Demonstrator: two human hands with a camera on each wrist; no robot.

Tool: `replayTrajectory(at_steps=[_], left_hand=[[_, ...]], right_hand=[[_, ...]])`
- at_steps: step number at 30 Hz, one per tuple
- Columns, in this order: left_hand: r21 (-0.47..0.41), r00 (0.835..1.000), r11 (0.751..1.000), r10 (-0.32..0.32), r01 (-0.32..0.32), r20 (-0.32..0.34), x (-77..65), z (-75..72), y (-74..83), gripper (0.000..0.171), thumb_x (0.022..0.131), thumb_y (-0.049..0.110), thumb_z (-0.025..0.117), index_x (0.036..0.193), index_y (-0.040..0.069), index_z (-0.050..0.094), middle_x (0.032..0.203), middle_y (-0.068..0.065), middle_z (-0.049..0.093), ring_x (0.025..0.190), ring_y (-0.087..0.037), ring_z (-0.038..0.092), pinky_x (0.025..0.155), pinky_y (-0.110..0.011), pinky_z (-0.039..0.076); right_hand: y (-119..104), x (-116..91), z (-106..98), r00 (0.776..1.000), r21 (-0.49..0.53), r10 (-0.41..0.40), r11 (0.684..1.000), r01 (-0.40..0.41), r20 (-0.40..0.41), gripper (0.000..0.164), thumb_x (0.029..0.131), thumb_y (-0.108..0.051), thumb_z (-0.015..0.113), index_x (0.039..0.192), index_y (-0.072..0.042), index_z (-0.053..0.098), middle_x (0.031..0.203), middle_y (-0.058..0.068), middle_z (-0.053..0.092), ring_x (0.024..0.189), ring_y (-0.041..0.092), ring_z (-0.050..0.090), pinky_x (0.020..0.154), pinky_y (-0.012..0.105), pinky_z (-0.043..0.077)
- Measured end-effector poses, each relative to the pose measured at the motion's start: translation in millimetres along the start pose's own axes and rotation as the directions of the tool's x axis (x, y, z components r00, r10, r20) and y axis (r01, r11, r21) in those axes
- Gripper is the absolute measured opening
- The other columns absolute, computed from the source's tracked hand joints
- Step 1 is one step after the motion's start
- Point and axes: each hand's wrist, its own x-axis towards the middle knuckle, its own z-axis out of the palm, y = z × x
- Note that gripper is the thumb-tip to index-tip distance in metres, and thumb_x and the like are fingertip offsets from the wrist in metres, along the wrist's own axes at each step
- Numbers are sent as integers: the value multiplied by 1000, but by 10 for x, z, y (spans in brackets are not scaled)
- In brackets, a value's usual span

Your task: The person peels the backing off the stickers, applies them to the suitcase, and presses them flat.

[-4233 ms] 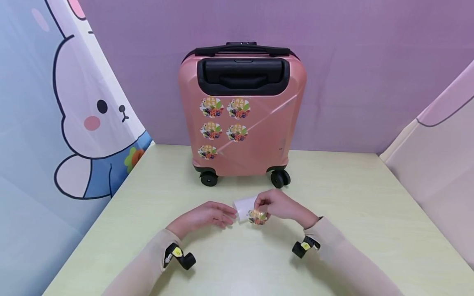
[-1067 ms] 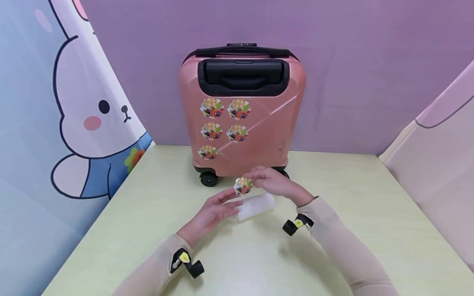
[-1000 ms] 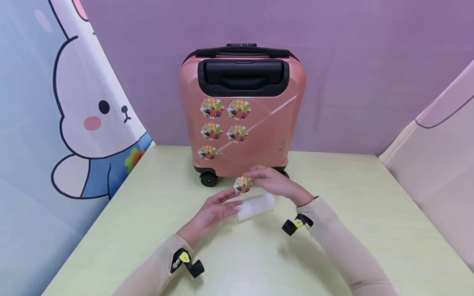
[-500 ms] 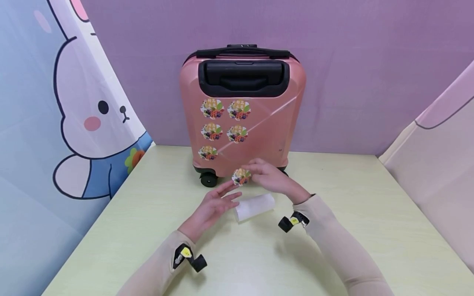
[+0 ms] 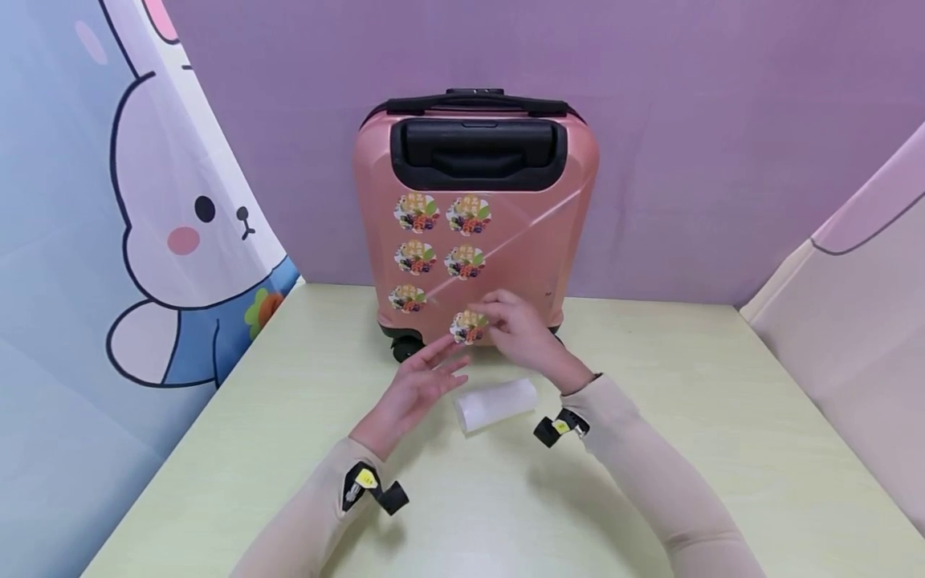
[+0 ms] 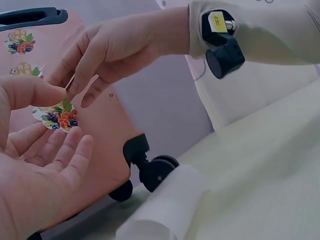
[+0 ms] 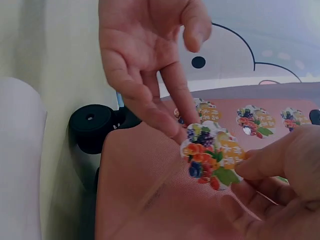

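My right hand [image 5: 522, 331] pinches a round fruit sticker [image 5: 468, 327] by its right edge between thumb and fingers. The sticker is held in front of the lower part of the pink suitcase [image 5: 513, 265]. My left hand [image 5: 408, 395] is below and to the left, its fingers loosely extended with a fingertip at the sticker's lower left edge. In the right wrist view, that left hand [image 7: 145, 55] reaches toward the sticker [image 7: 212, 155] from above. Several matching stickers [image 5: 465, 262] are on the suitcase in two columns, the left column longer by one.
A white paper roll [image 5: 495, 404] lies on the pale table [image 5: 650, 385] in front of the suitcase. Black wheels [image 6: 159, 171] support the suitcase. A purple cloth [image 5: 686, 160] hangs behind it, and a rabbit-print cloth [image 5: 65, 321] is at the left.
Over the last few seconds my right hand has carried the sticker from beside the roll up to the suitcase. My left hand has followed upward, away from the roll.
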Motion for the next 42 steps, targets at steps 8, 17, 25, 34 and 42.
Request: replayTrajectory(at_steps=[8, 17, 25, 34, 42], left_hand=[[-29, 999, 999, 29, -28, 18, 65, 44, 55, 54, 92, -17, 36, 127, 15, 63, 129, -7, 56, 115, -23, 60, 96, -38, 51], [-12, 998, 999, 51, -51, 20, 110, 46, 77, 54, 91, -16, 38, 129, 16, 61, 127, -3, 59, 116, -22, 59, 97, -38, 50], [-60, 998, 997, 56, -58, -34, 157, 78, 93, 53, 89, -17, 37, 124, 14, 62, 126, -5, 60, 113, -23, 60, 95, -38, 51], [-63, 993, 997, 37, -44, -108, 211, 100, 127, 62, 88, -17, 39, 148, 1, 38, 134, -9, 53, 116, -23, 57, 98, -38, 49], [-61, 991, 997, 37, -45, -131, 236, 105, 117, 68, 87, -17, 38, 152, -3, 27, 135, -9, 50, 117, -23, 56, 101, -40, 47]], right_hand=[[49, 93, 77, 978, -43, -72, 997, 65, -196, 29, 84, 9, 70, 112, 4, 72, 108, 16, 65, 84, 24, 66, 75, 30, 57], [115, 168, 172, 933, -78, -143, 989, 124, -329, 26, 81, 13, 70, 104, 4, 74, 99, 14, 67, 77, 23, 66, 67, 29, 56], [139, 215, 237, 913, -102, -182, 983, 155, -365, 27, 80, 15, 68, 105, 7, 72, 100, 17, 66, 76, 25, 64, 67, 30, 56], [142, 218, 279, 908, -125, -203, 978, 168, -367, 33, 78, 17, 64, 110, 9, 71, 103, 18, 65, 74, 24, 62, 65, 28, 54], [141, 207, 318, 905, -154, -219, 973, 173, -366, 35, 78, 17, 64, 111, 9, 70, 104, 18, 64, 75, 23, 59, 63, 28, 52]])
